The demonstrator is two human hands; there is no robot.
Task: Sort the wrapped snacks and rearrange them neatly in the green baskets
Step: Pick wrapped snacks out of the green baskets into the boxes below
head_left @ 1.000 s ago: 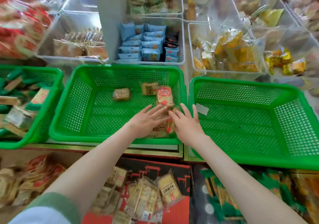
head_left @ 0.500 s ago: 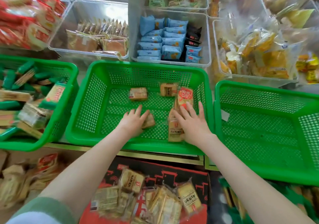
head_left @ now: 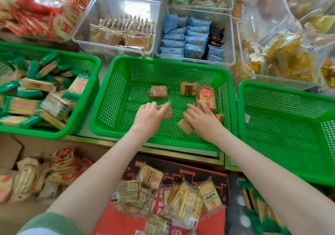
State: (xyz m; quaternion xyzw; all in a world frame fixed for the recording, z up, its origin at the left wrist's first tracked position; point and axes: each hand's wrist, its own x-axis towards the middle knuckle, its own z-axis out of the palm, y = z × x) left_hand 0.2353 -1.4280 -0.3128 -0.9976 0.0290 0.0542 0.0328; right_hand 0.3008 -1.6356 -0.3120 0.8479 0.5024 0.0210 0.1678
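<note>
A second ago both hands were close together at the front right of the middle green basket (head_left: pixel 163 60). Now they are apart. The left hand (head_left: pixel 147 117) grips one tan packet (head_left: pixel 167 110) with curled fingers and has brought it toward the centre of the basket floor. The right hand (head_left: pixel 203 120) lies flat, fingers straight, on the red packet (head_left: pixel 207 97) and on others beside the right wall of the basket. I judge that the snacks are being spread out for a row; two packets (head_left: pixel 158 91) lie near the back wall of the basket.
</note>
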